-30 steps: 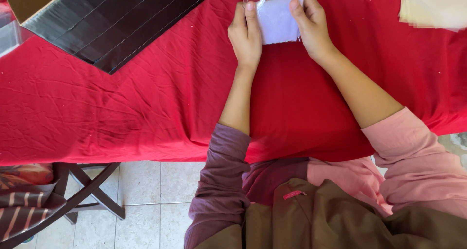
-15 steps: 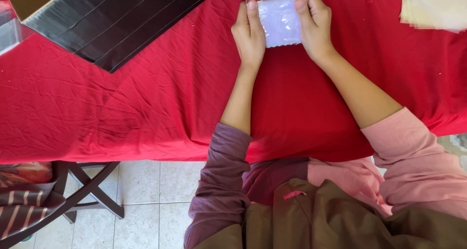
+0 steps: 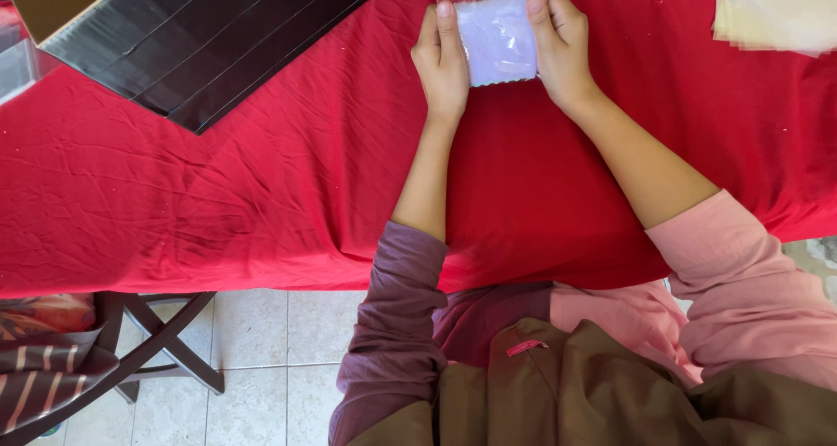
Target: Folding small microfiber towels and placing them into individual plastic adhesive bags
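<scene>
A small clear plastic bag (image 3: 495, 36) with pale, whitish contents lies on the red tablecloth (image 3: 261, 176) at the top middle of the head view. Its top end is cut off by the frame edge. My left hand (image 3: 441, 62) presses flat along the bag's left side, fingers together and pointing away from me. Along the bag's right side my right hand (image 3: 562, 49) does the same. Both hands hold the bag between them against the cloth.
A black ribbed cardboard box (image 3: 200, 36) sits at the top left of the table. A stack of pale sheets (image 3: 776, 10) lies at the top right. Below the table's near edge are tiled floor, a dark folding stand (image 3: 148, 350) and striped fabric (image 3: 44, 376).
Both hands and the bag have shifted slightly toward me on the cloth. The grip on the bag's two sides is the same.
</scene>
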